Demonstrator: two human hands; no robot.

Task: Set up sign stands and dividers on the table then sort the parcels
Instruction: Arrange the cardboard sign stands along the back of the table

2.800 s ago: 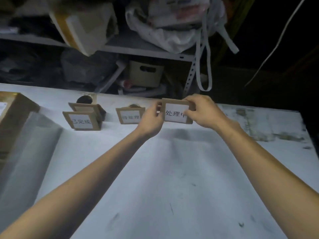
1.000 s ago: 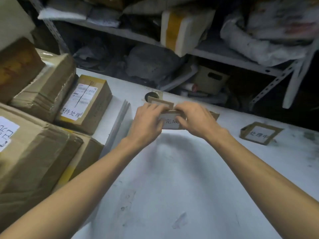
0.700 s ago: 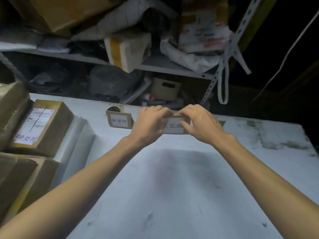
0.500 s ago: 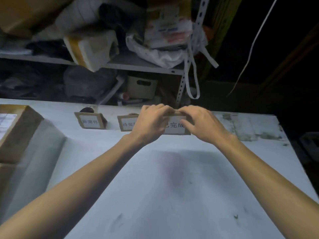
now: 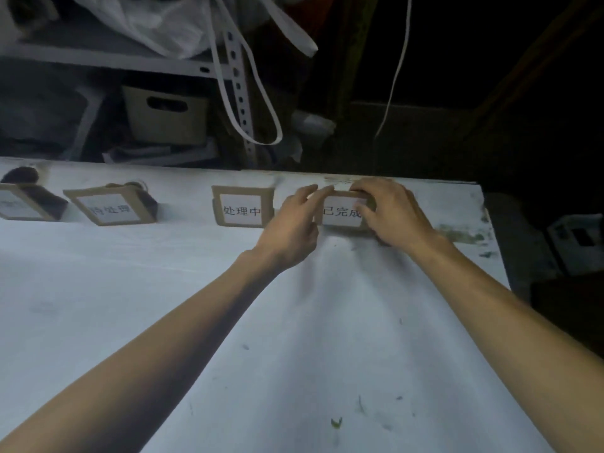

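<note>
Both hands grip a small cardboard sign stand [image 5: 341,212] with a white label reading 已完成, upright near the far edge of the white table [image 5: 294,322]. My left hand [image 5: 292,223] pinches its left side; my right hand [image 5: 389,212] covers its top right corner. To its left stand three more cardboard signs in a row: one reading 处理中 [image 5: 242,206], one reading 待处理 [image 5: 109,206], and one cut off by the frame's left edge [image 5: 23,202].
Behind the table is a metal shelf [image 5: 108,60] holding white bags, with a cardboard box [image 5: 165,114] under it and white straps [image 5: 248,103] hanging down. The table's right edge [image 5: 490,223] lies just right of my right hand; dark space beyond.
The view swung from the parcels at the left to the table's right end. My hands carried the 已完成 sign rightward and now hold it beside the 处理中 sign.
</note>
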